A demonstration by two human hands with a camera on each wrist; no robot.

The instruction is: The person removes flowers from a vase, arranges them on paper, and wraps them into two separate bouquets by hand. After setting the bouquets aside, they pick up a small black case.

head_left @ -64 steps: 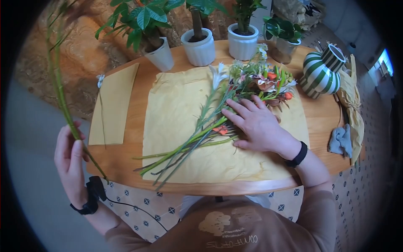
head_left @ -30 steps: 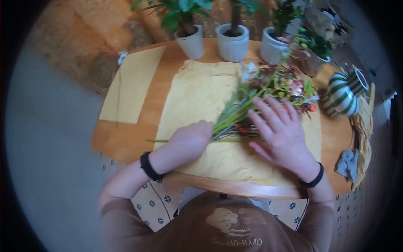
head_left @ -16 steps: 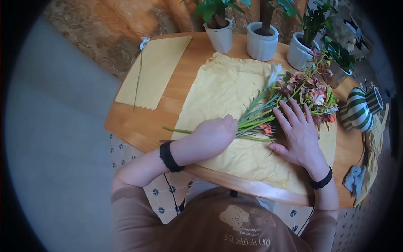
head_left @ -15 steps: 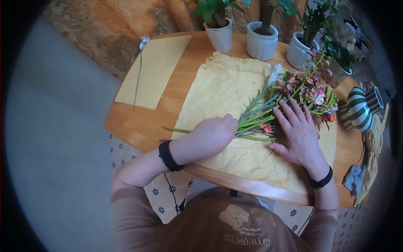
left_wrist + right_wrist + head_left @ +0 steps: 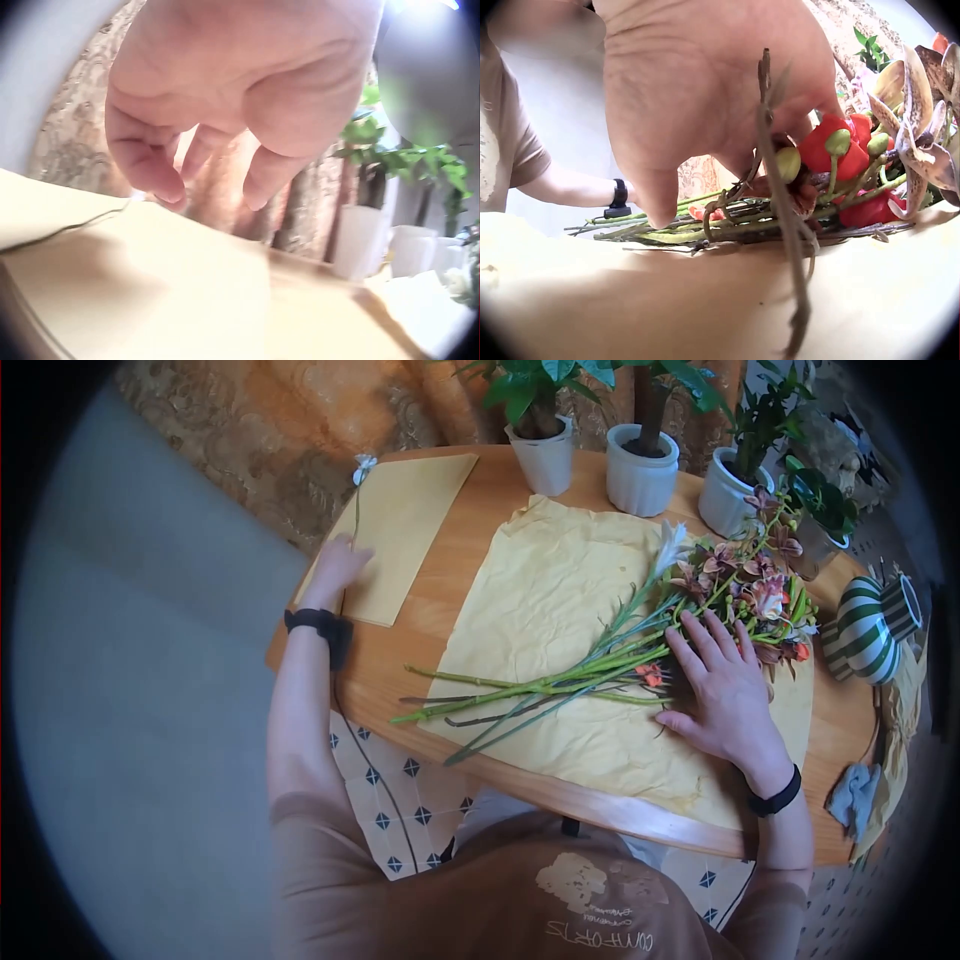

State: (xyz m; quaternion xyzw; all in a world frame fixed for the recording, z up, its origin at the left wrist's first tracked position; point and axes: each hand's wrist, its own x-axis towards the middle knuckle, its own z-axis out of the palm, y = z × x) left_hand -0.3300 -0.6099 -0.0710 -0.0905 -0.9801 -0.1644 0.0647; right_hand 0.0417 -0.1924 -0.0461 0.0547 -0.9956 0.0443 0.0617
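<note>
My left hand (image 5: pixel 338 572) is over the folded yellow paper (image 5: pixel 425 525) at the table's left, right at a single white flower (image 5: pixel 364 465) on a thin stem. In the left wrist view its fingers bend loosely downward, thumb apart, and the stem (image 5: pixel 64 231) runs toward the fingertips. My right hand (image 5: pixel 728 685) lies spread on a bundle of flowers (image 5: pixel 765 575), its fingers across the upper stems. Brownish orchids, a white lily (image 5: pixel 670 548) and red blooms (image 5: pixel 840 154) make up the bundle. Its green stems (image 5: pixel 540 686) fan out to the left across crinkled yellow paper (image 5: pixel 545 590).
Potted plants in white pots (image 5: pixel 642 472) line the table's back edge. At the right lies a green-and-white striped vase (image 5: pixel 870 625), with a grey cloth (image 5: pixel 853 800) and tied yellow paper (image 5: pixel 895 760) nearer me. A cable (image 5: pixel 385 790) trails from my left wrist.
My left hand first brought a green stem onto the bundle and held the stems there. Now it has let go and moved left to the lone white flower. My right hand stays on the bundle.
</note>
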